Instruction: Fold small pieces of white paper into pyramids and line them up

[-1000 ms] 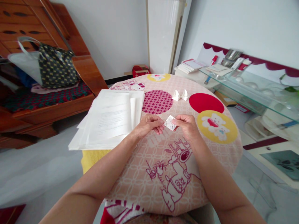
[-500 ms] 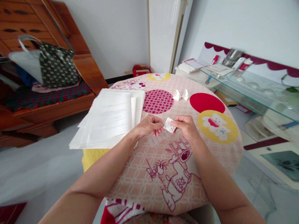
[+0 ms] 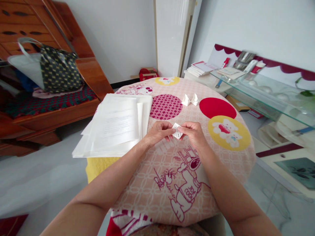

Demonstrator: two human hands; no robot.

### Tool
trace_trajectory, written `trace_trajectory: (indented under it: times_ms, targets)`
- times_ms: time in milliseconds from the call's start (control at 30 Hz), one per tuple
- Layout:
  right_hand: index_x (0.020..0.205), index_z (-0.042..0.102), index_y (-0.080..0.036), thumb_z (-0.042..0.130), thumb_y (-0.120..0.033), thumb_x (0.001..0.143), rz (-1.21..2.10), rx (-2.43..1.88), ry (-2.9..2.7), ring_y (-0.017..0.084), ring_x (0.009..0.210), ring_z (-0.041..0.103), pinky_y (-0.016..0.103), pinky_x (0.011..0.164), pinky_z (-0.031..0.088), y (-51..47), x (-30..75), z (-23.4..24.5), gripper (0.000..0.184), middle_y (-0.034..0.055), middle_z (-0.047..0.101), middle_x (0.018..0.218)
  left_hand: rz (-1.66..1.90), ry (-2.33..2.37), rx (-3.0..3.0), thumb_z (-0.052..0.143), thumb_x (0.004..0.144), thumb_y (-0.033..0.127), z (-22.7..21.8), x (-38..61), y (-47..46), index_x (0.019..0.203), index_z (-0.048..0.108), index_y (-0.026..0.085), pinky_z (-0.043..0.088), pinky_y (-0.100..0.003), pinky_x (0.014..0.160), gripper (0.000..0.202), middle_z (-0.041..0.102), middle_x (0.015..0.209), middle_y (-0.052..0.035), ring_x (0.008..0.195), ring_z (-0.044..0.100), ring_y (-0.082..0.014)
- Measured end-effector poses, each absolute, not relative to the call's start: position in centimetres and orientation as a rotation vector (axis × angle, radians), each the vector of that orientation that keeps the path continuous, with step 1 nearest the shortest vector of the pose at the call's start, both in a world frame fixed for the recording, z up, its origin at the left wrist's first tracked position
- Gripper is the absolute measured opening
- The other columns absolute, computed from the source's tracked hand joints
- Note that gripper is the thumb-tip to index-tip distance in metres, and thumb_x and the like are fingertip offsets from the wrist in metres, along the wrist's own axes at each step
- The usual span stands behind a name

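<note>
A small folded paper square [image 3: 177, 131] with dark print marks is held above the table, one corner pointing up. My left hand [image 3: 161, 131] pinches its left side, thumb on top. On its right side my right hand [image 3: 193, 131] grips it between thumb and fingers. Farther back on the tablecloth [image 3: 147, 177] stands a white folded paper shape [image 3: 190, 100] with two raised peaks. To the left of my left hand lies a stack of white paper sheets [image 3: 115, 121], the top ones bearing faint lines of text.
The round table's cloth hangs over its edge. At the right is a glass-topped stand [image 3: 265, 95] holding cups and papers, with a book stack [image 3: 198, 68] beside it. A wooden bench [image 3: 91, 72] with a patterned bag [image 3: 59, 68] is at the left.
My left hand has closed in on the paper square, its thumb now over the left side. The square has shifted slightly left. My right hand has barely moved.
</note>
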State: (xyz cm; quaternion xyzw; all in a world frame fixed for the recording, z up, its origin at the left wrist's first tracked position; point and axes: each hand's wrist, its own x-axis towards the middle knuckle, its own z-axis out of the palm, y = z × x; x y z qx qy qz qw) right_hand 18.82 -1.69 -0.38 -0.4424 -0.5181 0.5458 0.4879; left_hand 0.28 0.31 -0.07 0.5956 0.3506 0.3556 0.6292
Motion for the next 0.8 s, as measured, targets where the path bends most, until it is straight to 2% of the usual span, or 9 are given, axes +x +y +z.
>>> trace_trajectory:
  times_ms: [267,467,633,800]
  targets:
    - [0.060,0.069,-0.019,0.079,-0.039,0.068,1.373,-1.048,-1.192,0.014,0.046,0.060,0.025,0.044,0.050,-1.97,17.99,-0.50,0.024,0.0018,0.069,0.057,0.907,0.840,1.427,0.079,0.074,0.035,0.12,0.46,-0.02,0.067,0.062,0.014,0.038,-0.015,0.041,0.028,0.059,0.053,0.0023,0.044,0.051,-0.0052]
    - [0.059,0.068,-0.019,0.081,-0.039,0.066,1.348,-1.038,-1.150,0.013,0.045,0.059,0.025,0.044,0.049,-1.78,18.35,-0.35,0.025,0.0013,0.068,0.056,0.902,0.856,1.379,0.082,0.073,0.045,0.00,0.47,0.17,0.064,0.060,0.015,0.040,-0.017,0.040,0.038,0.058,0.051,0.0022,0.042,0.052,-0.0062]
    - [0.059,0.066,-0.019,0.082,-0.041,0.064,1.470,-0.974,-1.095,0.014,0.044,0.061,0.025,0.042,0.050,-1.83,17.96,-0.44,0.028,0.0015,0.069,0.057,0.886,0.757,1.331,0.084,0.069,0.054,0.35,0.18,0.03,0.063,0.057,0.016,0.036,-0.016,0.038,0.048,0.057,0.051,0.0031,0.041,0.050,-0.0054]
    - [0.059,0.067,-0.018,0.082,-0.041,0.066,1.482,-0.957,-1.109,0.014,0.044,0.062,0.025,0.040,0.050,-1.90,17.95,-0.49,0.028,0.0023,0.070,0.058,0.896,0.737,1.340,0.084,0.069,0.055,0.57,-0.03,-0.06,0.062,0.055,0.016,0.036,-0.015,0.038,0.050,0.056,0.051,0.0037,0.041,0.048,-0.0046]
